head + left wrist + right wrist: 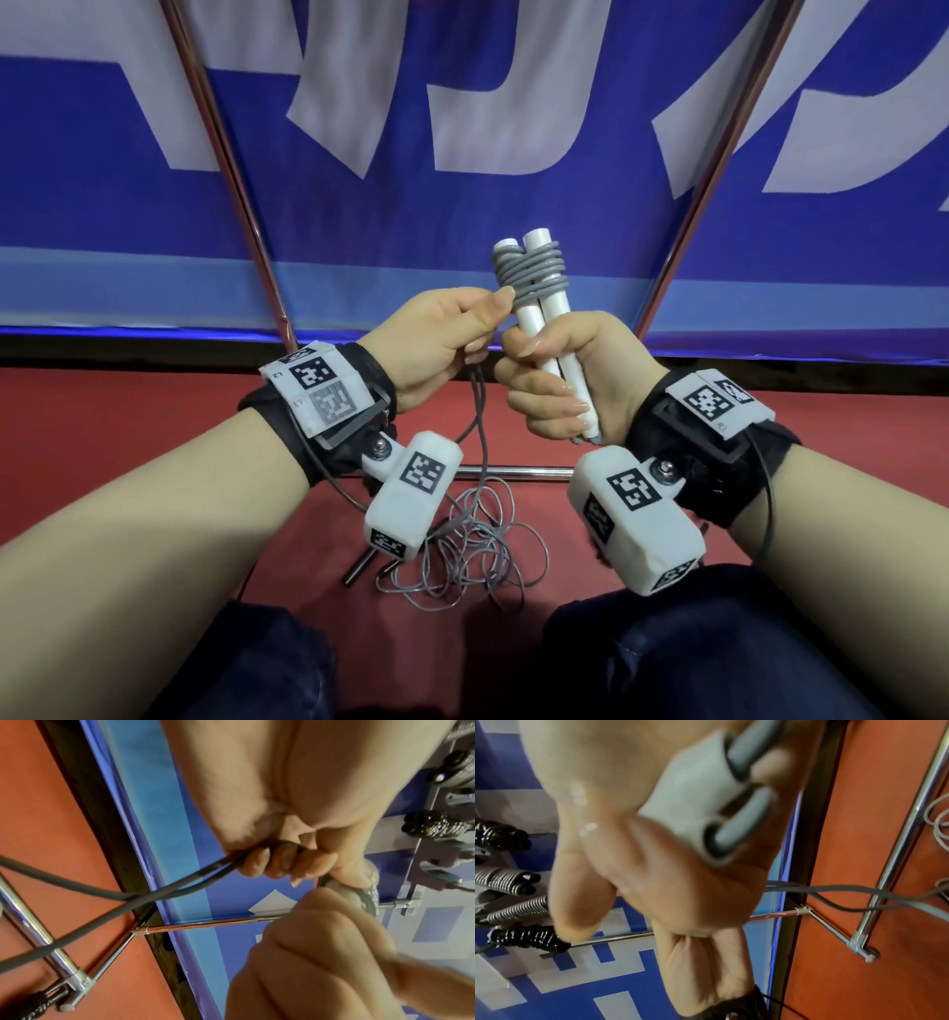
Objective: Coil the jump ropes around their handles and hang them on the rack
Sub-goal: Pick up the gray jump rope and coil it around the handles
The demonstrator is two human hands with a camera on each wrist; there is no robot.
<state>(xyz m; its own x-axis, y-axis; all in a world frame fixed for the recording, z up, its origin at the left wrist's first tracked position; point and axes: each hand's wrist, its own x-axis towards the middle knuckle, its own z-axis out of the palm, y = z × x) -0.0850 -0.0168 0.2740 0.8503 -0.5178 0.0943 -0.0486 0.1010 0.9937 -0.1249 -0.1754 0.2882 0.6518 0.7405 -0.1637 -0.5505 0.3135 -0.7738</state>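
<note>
My right hand grips two white jump-rope handles held side by side and upright. Several turns of grey rope are wound round their upper ends. My left hand, just left of the handles, holds the grey rope in curled fingers. From that hand the rope hangs down to a loose tangle on the red floor. In the right wrist view the handles' lower ends show, with grey rope coming out of them.
A chrome rack frame rises on both sides before a blue and white banner, and its base bar lies on the red floor. Coiled ropes hang on the rack's pegs. My knees are at the bottom.
</note>
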